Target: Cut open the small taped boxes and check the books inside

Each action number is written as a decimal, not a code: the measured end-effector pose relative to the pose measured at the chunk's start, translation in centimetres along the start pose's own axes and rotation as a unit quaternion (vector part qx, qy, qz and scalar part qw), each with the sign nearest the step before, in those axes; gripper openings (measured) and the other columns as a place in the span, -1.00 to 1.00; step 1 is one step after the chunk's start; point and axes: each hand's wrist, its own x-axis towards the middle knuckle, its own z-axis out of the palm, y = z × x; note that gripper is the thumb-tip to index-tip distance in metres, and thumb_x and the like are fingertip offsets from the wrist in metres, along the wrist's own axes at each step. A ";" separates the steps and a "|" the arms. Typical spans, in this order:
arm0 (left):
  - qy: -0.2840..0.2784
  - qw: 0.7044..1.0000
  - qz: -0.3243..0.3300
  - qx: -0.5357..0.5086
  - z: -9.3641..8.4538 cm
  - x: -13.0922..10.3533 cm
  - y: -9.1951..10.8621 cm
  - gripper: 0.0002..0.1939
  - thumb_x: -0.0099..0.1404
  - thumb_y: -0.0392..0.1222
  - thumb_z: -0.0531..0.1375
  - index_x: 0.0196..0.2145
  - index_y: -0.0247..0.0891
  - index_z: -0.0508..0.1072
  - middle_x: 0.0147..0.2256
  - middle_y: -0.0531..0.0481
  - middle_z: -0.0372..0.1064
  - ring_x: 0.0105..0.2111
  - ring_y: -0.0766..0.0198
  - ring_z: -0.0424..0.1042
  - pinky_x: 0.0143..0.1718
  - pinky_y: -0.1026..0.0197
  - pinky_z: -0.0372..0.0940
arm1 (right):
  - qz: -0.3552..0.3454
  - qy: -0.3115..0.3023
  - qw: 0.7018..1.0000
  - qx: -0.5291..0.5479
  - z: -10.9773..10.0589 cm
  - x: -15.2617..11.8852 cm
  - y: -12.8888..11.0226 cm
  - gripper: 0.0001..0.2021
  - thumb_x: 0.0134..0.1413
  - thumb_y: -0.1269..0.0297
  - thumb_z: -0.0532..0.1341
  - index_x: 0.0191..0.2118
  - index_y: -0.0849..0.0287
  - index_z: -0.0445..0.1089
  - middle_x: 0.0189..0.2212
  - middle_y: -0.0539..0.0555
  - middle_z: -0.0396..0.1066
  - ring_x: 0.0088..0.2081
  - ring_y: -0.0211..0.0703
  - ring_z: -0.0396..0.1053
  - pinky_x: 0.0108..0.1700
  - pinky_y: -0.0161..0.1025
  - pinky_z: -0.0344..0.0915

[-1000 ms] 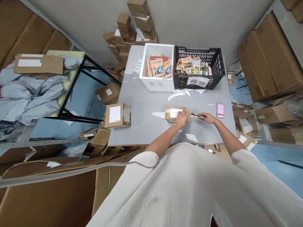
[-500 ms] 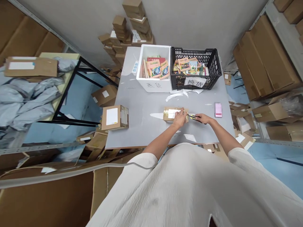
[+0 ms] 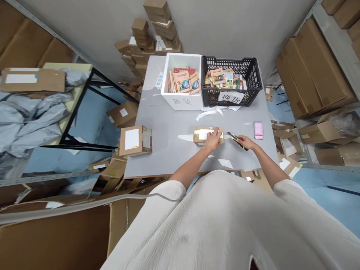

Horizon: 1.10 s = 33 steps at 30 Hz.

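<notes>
A small taped cardboard box (image 3: 198, 141) with a white label lies on the grey table near its front edge. My left hand (image 3: 213, 139) grips its right part from above, fingers bent over the top. In my right hand (image 3: 245, 142) is a black and yellow utility knife (image 3: 235, 137), its tip pointing up and left. The knife is apart from the box, just off its right end. The fingers of my right hand are closed round the handle.
A white foam box (image 3: 182, 102) and a black plastic crate (image 3: 209, 96), both holding books, stand at the back. A larger cardboard box (image 3: 135, 140) sits on the left. On the right lies a pink-screened phone (image 3: 258, 130). Paper scraps (image 3: 225, 163) lie about.
The utility knife has come away from the box's right end and swung, its tip now pointing up-left. My right hand has moved slightly right. My left hand stays on the box.
</notes>
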 end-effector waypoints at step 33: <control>0.027 0.998 0.022 0.051 -1.4 1.0 -3.8 -0.27 0.47 -0.25 0.10 0.55 -0.39 0.24 0.42 -0.51 0.31 0.48 -0.23 0.22 0.54 -0.29 0.02 | -0.113 0.120 0.940 -0.297 4.7 -1.6 -2.1 -0.58 0.50 0.18 0.30 0.37 -0.01 0.58 0.11 0.20 0.62 0.15 0.11 0.55 0.18 -0.08 0.47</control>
